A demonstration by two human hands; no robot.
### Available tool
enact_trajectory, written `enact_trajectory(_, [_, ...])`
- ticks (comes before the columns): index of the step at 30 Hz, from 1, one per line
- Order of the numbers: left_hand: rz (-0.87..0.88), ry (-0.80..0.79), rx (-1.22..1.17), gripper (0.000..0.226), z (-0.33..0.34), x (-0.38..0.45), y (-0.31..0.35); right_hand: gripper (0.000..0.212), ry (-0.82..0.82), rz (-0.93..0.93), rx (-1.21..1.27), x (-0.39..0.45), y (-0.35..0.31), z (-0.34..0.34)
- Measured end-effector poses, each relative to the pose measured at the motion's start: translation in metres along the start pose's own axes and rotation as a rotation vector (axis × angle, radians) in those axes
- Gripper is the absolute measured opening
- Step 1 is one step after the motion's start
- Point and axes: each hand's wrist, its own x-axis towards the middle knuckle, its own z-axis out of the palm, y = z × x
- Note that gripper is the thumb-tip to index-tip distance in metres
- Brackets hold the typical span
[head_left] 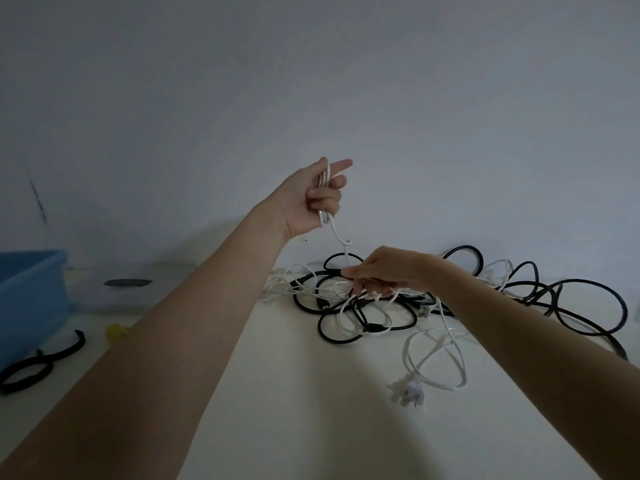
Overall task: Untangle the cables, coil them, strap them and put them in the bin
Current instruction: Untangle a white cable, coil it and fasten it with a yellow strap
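Holding a doubled bundle of thin white cable (335, 233) up against the wall, left hand (311, 199) raised well above the desk (294, 393), grip curled tight round the strands with the index finger sticking out straight. Running down from that fist, 1 white strand into the tangle below. Reaching into the heap, right hand (384, 271) low over the desk, grip pinching white strands between thumb and fingertips (353, 271), the other fingers hooked among the loops. Lying against the wall on the far right of the desk, the tangle of black cables (519, 292) and white ones, loops crossing over and under each other; cannot tell how many cables in all. Trailing toward the near edge, a thicker white cord ending in a white plug (407, 393) flat on the desk, apart from the black loops. Standing at the far left, the blue bin (31, 289). Resting just beside its near wall, a coiled black cable (38, 365). Near it, something small and yellow (114, 331), partly hidden behind the left forearm.
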Motion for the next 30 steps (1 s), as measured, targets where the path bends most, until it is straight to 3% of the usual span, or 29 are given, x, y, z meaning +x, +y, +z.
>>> enact_trajectory(3, [0.020,-0.066,-0.047,0.035,0.006,-0.001,0.003,0.035,0.143,-0.041,0.324,0.003,-0.001,0.004])
enact_trajectory(6, [-0.101,-0.164,0.046,0.038,0.009,-0.006,-0.003,0.034,0.446,-0.053,0.652,0.012,-0.009,0.004])
enact_trajectory(9, [-0.284,-0.183,0.266,0.041,0.000,-0.012,-0.012,0.034,0.609,-0.042,0.665,0.020,-0.018,-0.011])
enact_trajectory(11, [-0.354,-0.133,0.371,0.043,-0.012,-0.016,-0.011,0.026,0.527,-0.052,0.451,0.019,-0.020,-0.023])
enact_trajectory(15, [-0.429,-0.155,0.523,0.040,-0.030,-0.027,-0.002,0.007,-0.029,-0.069,0.056,0.002,-0.021,-0.039])
enact_trajectory(18, [-0.435,-0.156,0.508,0.040,-0.045,-0.034,0.010,0.030,-0.307,-0.121,0.102,-0.015,-0.017,-0.052])
enact_trajectory(21, [-0.403,-0.115,0.473,0.041,-0.055,-0.038,0.021,0.038,-0.361,-0.098,0.161,-0.021,-0.012,-0.057])
enact_trajectory(24, [-0.397,-0.113,0.503,0.040,-0.048,-0.035,0.018,0.030,-0.253,0.073,-0.156,-0.011,-0.016,-0.041])
enact_trajectory(26, [-0.411,-0.150,0.514,0.040,-0.038,-0.032,0.011,0.032,-0.033,0.118,-0.267,0.003,-0.024,-0.023])
enact_trajectory(28, [-0.461,-0.182,0.548,0.040,-0.030,-0.028,0.001,0.032,0.219,0.100,-0.225,0.017,-0.031,-0.014])
enact_trajectory(30, [-0.549,-0.209,0.563,0.039,-0.031,-0.026,-0.009,0.032,0.373,0.070,-0.071,0.023,-0.034,-0.017])
